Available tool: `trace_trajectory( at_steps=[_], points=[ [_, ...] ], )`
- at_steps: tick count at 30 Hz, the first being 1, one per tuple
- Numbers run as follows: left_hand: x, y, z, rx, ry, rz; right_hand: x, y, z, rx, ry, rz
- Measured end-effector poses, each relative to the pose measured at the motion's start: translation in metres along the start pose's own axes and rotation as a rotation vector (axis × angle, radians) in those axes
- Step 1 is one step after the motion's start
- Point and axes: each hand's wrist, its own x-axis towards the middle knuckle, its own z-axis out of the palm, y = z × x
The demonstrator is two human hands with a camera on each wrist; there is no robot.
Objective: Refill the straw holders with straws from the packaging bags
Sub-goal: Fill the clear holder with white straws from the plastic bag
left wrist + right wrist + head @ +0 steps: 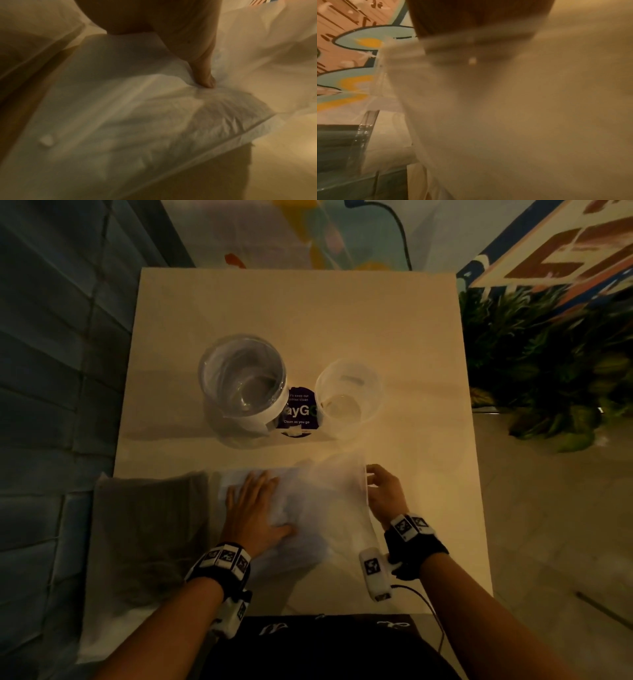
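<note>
A clear plastic packaging bag with white straws inside lies across the near part of the table. My left hand lies flat on its left half, fingers straight, and its thumb presses into the crinkled bag. At the bag's right edge my right hand pinches the film with curled fingers. In the right wrist view the bag fills most of the picture just below the hand. Two holders stand mid-table: a wide glass jar and a smaller clear cup. Both look empty of straws.
A second, grey-looking bag lies at the near left, overhanging the beige table. Between the holders is a purple round sticker. Green plants stand beyond the table's right edge, and a dark panelled wall runs along the left.
</note>
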Motion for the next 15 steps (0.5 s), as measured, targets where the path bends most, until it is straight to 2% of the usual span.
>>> trace_trajectory(
  at_steps=[2,4,6,8,10,12,15],
  points=[
    [0.0,0.0,0.003,-0.009,-0.004,-0.008,-0.004,-0.003,0.0,-0.055,-0.096,0.002],
    [0.001,0.001,0.007,-0.017,0.006,0.042,-0.008,0.001,0.006,-0.258,-0.191,-0.054],
    [0.004,0.005,0.009,-0.031,0.031,0.103,-0.007,0.007,0.014,-0.321,-0.202,-0.051],
    [0.008,0.01,0.009,-0.006,0.046,0.1,-0.008,0.008,0.017,-0.219,-0.111,-0.053],
    [0.01,0.012,0.009,0.017,0.047,0.077,-0.011,0.003,0.014,0.043,0.039,0.013],
    [0.009,0.011,0.01,0.023,0.055,0.078,-0.015,0.005,0.01,0.364,0.121,0.106],
    [0.009,0.008,0.012,0.014,0.047,0.078,-0.022,0.012,0.013,0.448,0.223,0.216]
  ],
)
